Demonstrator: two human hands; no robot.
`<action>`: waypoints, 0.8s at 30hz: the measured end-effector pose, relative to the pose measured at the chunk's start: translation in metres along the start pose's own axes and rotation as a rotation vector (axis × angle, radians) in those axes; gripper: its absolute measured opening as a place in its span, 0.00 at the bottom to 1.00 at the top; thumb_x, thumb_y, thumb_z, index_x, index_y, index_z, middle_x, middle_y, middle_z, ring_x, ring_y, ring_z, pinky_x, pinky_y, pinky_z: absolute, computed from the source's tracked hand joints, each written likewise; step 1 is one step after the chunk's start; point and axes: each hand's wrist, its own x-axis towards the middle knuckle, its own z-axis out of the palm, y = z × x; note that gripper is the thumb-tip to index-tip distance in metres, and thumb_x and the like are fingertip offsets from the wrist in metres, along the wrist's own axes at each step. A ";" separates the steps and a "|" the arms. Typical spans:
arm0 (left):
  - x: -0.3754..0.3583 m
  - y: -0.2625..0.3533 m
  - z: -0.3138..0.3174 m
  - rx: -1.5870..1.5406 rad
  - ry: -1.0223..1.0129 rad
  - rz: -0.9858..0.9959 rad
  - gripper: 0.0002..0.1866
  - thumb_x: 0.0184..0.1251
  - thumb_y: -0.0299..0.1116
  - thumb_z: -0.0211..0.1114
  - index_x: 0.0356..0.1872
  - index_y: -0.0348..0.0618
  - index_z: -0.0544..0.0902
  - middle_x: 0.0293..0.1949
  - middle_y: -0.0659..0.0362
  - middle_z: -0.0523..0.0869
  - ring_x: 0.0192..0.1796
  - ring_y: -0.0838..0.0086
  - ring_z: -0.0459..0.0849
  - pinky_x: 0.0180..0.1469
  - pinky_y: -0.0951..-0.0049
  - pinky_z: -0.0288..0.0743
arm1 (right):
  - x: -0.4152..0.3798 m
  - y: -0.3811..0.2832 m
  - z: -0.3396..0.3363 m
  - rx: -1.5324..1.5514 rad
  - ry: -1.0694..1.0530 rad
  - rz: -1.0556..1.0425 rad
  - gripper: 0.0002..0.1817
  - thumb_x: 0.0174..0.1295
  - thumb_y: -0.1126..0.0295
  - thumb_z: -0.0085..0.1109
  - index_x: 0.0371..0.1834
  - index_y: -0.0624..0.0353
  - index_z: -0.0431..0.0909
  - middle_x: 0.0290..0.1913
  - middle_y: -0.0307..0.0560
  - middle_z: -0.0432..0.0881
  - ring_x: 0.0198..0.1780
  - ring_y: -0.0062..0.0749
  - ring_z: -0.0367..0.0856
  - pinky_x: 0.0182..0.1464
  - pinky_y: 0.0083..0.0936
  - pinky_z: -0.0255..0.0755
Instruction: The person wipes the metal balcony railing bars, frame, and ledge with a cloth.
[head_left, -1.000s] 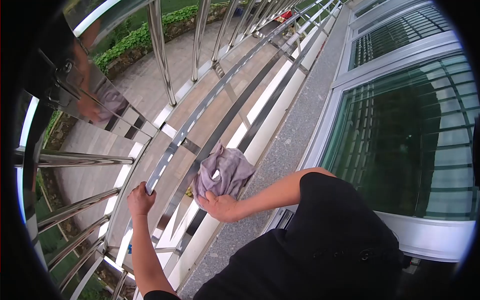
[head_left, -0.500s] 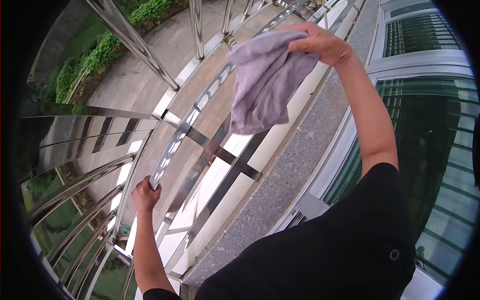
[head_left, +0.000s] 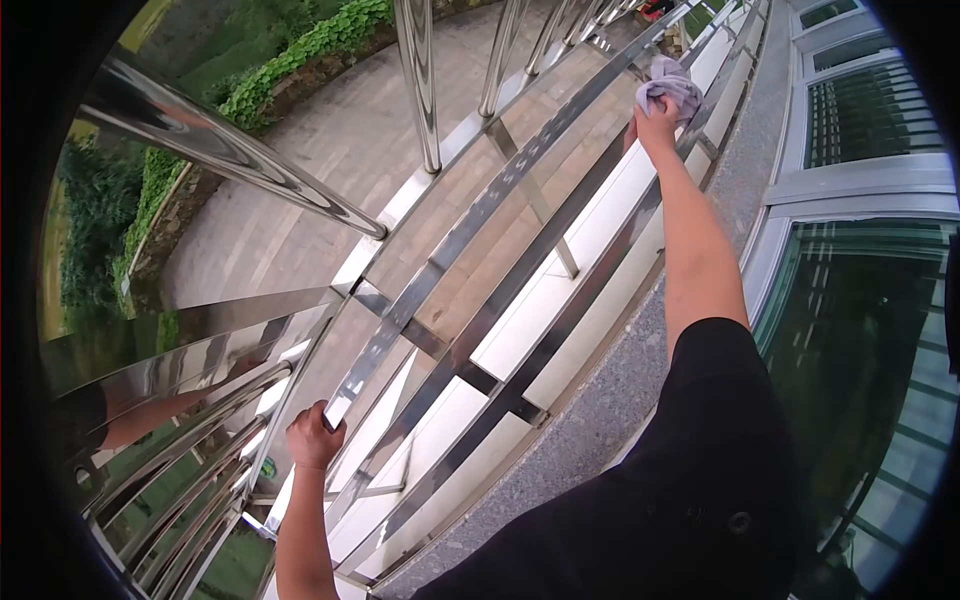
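My left hand (head_left: 316,437) is wrapped round the near end of a shiny flat metal bar (head_left: 468,228) of the rack, at lower left. Farther off, at upper right, my right hand (head_left: 657,122) grips a bunched pale purple cloth (head_left: 671,88). The cloth lies over a dark metal rail (head_left: 545,245) on the side near the stone ledge, overlapping it in this view. My right arm is stretched out well forward, and its fingers are partly hidden by the folds.
Polished steel balusters (head_left: 415,85) rise on the left, with a paved yard and green plants (head_left: 300,50) below. Metal crosspieces (head_left: 425,337) join the bars. A grey granite ledge (head_left: 580,415) and glass windows (head_left: 860,290) run along the right.
My right hand has moved forward and away, and the cloth that hung loose is now bunched at the rails. My left hand keeps its grip on the bar. The view has shifted.
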 end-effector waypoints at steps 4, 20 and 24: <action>0.000 -0.005 0.004 -0.053 -0.038 0.019 0.19 0.40 0.35 0.71 0.38 0.49 0.77 0.19 0.61 0.78 0.25 0.63 0.81 0.28 0.62 0.76 | -0.030 -0.037 -0.027 0.038 -0.165 -0.077 0.20 0.61 0.57 0.59 0.51 0.58 0.78 0.47 0.55 0.66 0.51 0.48 0.68 0.56 0.34 0.66; -0.001 0.000 0.001 -0.045 -0.001 -0.022 0.18 0.44 0.38 0.70 0.38 0.51 0.78 0.23 0.58 0.82 0.28 0.59 0.83 0.30 0.58 0.77 | -0.317 -0.276 -0.156 0.203 -0.725 -0.648 0.22 0.61 0.56 0.59 0.51 0.57 0.69 0.49 0.59 0.61 0.34 0.40 0.81 0.36 0.30 0.80; -0.002 0.000 -0.003 -0.063 -0.003 -0.046 0.16 0.45 0.39 0.69 0.36 0.51 0.79 0.22 0.59 0.82 0.27 0.59 0.83 0.29 0.58 0.77 | -0.345 -0.309 -0.176 0.307 -0.908 -0.643 0.20 0.62 0.58 0.58 0.52 0.56 0.69 0.48 0.59 0.62 0.35 0.42 0.81 0.35 0.31 0.79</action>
